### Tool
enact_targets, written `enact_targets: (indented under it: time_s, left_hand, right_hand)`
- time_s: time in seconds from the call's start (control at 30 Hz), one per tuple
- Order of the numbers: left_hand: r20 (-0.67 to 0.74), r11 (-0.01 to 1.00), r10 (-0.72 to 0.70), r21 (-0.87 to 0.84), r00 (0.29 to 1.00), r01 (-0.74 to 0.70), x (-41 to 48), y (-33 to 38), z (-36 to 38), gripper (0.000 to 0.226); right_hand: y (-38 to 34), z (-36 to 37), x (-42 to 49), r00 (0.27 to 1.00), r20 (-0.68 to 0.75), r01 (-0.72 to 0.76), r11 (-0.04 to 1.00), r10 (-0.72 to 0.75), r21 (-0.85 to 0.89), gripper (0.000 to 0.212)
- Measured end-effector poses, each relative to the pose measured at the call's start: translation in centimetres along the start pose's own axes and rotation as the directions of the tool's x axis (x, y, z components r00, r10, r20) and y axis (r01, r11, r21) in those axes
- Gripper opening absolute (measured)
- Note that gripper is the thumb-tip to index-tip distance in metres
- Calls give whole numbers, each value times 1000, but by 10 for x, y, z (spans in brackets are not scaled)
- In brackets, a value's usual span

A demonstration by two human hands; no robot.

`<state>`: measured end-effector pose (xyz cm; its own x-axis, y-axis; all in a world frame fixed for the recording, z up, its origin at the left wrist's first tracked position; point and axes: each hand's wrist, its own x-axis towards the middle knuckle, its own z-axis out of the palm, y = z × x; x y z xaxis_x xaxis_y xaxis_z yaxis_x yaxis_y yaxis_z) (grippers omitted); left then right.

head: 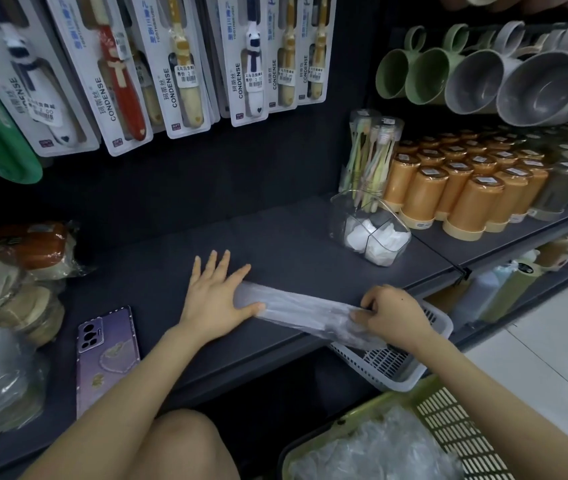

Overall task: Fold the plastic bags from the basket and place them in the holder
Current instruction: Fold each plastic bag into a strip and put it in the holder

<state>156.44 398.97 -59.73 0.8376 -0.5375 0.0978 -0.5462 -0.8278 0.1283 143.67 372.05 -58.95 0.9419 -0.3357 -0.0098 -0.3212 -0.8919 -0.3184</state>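
Observation:
A clear plastic bag (305, 311), folded into a long narrow strip, lies across the dark shelf (275, 244). My left hand (215, 294) presses flat on the strip's left end with fingers straight and spread. My right hand (391, 313) pinches the strip's right end with curled fingers. A clear holder (372, 232) with divided compartments stands at the back right of the shelf and has folded white bags inside. At the bottom right, a yellow-green basket (449, 415) holds several loose clear bags (376, 452).
A white slotted basket (397, 367) hangs over the shelf's front edge under my right hand. A purple phone (106, 355) lies at the left, beside wrapped goods (9, 282). Orange cups (462, 188), toothbrush tubes (371, 157) and hanging toothbrush packs (185, 64) line the back.

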Motion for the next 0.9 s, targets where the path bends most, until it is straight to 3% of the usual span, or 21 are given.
enact_targets:
  time_s: [0.13,0.2,0.27,0.37,0.43,0.5,0.67,0.8,0.9]
  left_hand:
    - [-327,989,91,-82,941,-124,-7,19,3,44]
    - [-403,965,111,-175,909,-195,-21,40,9,27]
    - [-374,932,138,-263,917,-247,-35,60,15,35]
    - [-218,911,201,-318,955,-264,-48,77,19,61]
    - [-54,911,259,-319,964,-262,-52,78,22,80]
    - [55,921,301,-277,952,-275,-52,77,22,91]
    - [129,923,335,-243,933,-298,-51,75,20,101]
    - [136,860,323,-456,937,-230,-51,74,13,99]
    - [131,833,301,-519,945,-193,-53,75,3,103]
  right_hand:
    - [-8,11,-31,997,-62,-45,987,55,154,23]
    - [-14,16,-42,992,-52,-101,973,115,208,25]
    - [-18,22,-49,984,23,-173,921,176,350,29]
    - [-23,24,-56,956,164,-290,687,245,667,30]
    - [-26,23,-62,931,273,-363,536,243,762,25]
    - [-27,20,-65,904,356,-426,413,237,805,20]
    - [-36,0,-60,865,461,-478,43,198,877,20]
    - [-55,-24,-49,872,487,-480,-102,52,871,16]
    - [-66,-36,-36,847,531,-516,-201,28,833,17]
